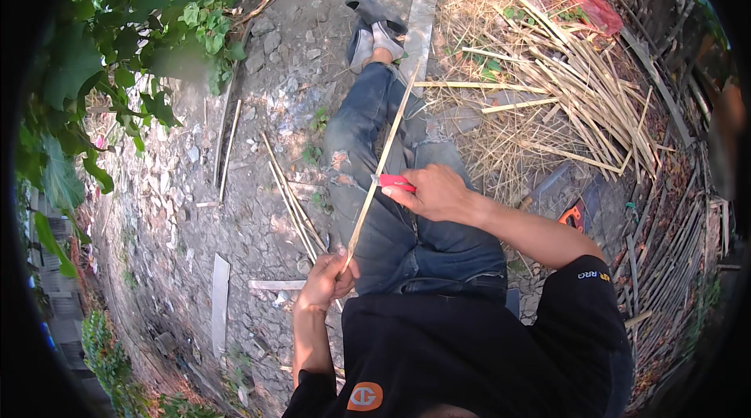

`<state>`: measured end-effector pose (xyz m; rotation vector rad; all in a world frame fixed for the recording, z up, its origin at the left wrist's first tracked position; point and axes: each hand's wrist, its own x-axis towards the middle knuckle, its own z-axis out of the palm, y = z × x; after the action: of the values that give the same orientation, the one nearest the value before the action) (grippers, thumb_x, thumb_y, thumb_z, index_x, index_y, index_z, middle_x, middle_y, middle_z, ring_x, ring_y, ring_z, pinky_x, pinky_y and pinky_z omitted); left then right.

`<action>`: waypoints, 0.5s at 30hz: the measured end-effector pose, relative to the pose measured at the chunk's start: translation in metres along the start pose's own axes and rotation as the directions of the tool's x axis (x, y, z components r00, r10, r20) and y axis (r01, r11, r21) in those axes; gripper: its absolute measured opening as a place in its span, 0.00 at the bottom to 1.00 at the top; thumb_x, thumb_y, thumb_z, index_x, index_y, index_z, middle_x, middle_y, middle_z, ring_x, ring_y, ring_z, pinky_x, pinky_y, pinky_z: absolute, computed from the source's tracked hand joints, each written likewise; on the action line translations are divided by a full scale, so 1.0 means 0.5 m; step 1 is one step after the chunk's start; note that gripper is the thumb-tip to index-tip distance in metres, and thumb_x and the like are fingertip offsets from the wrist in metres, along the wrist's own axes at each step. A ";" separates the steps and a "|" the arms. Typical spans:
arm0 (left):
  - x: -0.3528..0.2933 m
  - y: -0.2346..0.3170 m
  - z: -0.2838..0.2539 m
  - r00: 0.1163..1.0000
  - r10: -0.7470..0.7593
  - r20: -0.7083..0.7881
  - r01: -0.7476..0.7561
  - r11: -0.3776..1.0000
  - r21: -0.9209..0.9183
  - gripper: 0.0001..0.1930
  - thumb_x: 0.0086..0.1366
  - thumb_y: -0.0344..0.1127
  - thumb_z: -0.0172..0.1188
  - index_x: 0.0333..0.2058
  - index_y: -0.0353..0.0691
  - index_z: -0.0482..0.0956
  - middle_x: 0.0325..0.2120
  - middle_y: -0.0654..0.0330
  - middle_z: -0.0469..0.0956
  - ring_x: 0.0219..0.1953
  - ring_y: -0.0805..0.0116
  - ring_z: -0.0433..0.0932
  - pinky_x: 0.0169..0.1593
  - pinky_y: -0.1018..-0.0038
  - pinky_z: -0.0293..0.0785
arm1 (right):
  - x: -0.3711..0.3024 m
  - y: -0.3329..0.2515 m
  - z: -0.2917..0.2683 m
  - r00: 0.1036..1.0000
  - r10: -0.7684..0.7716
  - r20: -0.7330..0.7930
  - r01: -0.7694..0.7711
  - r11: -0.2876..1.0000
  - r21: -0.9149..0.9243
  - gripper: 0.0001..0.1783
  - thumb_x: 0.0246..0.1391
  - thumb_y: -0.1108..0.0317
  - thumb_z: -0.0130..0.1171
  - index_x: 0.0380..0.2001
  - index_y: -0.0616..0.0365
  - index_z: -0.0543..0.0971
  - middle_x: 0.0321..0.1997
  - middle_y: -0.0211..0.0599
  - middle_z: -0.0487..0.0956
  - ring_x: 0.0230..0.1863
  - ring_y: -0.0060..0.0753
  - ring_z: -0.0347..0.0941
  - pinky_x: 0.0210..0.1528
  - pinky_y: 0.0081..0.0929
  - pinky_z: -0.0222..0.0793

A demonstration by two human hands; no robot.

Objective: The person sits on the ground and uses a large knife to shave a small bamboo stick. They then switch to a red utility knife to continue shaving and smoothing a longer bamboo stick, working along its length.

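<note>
Because the pale strip (385,150) slants across the legs, from about one o'clock down to seven, we judge that a slip is the main danger: if the knife (396,182) skids off its narrow edge, the blade could run into the knee or thigh beneath. Too steep a bite might split the strip along its grain, and a stroke pulled towards seven o'clock could reach the holding fingers. The far end looks free, so we would also expect it to whip or twist.

The strip itself looks long, slim and yellowish, bamboo-like, slightly bowed in this wide view and darker in patches near its lower end. We see the right hand (443,195), just right of centre, clenched around the knife's red handle, with the blade at the strip. At seven o'clock the left hand (328,281) grasps the lower end, fingers curled around it.

Below lie the torn jeans (395,246). Further out we find loose strips (291,203) at nine o'clock, an orange-handled saw (575,216) just past three, a heap of strips (591,97) at two, and leafy branches (117,43) at ten.
</note>
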<state>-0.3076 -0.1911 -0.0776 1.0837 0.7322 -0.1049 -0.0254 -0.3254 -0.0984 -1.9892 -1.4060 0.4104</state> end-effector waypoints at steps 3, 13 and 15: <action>-0.010 -0.011 -0.007 0.999 -0.046 0.009 0.046 0.999 -0.008 0.28 0.79 0.51 0.47 0.27 0.31 0.76 0.08 0.69 0.56 0.09 0.79 0.51 0.15 0.78 0.46 | 0.070 0.088 -0.075 0.968 0.204 -0.145 -0.188 0.975 0.114 0.36 0.69 0.40 0.50 0.24 0.67 0.79 0.16 0.59 0.73 0.21 0.65 0.74 0.28 0.55 0.67; -0.022 -0.011 -0.021 0.998 -0.056 0.026 0.056 0.998 0.007 0.29 0.80 0.48 0.45 0.25 0.30 0.77 0.08 0.69 0.56 0.10 0.78 0.52 0.16 0.77 0.47 | 0.089 0.132 -0.074 0.938 0.319 -0.138 -0.305 0.946 0.114 0.39 0.69 0.35 0.45 0.30 0.64 0.83 0.21 0.58 0.79 0.29 0.62 0.79 0.35 0.54 0.70; -0.059 -0.019 -0.031 0.998 -0.018 0.059 0.013 0.997 0.079 0.29 0.80 0.47 0.46 0.25 0.29 0.78 0.08 0.69 0.57 0.10 0.78 0.52 0.17 0.77 0.48 | 0.123 0.290 -0.166 0.683 0.648 -0.336 -0.521 0.756 0.397 0.42 0.71 0.36 0.44 0.15 0.63 0.72 0.11 0.37 0.66 0.16 0.35 0.63 0.24 0.43 0.61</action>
<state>-0.3418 -0.1905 -0.0714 1.1456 0.6877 -0.1795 0.1501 -0.3262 -0.1274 -2.0887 -0.3531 0.3513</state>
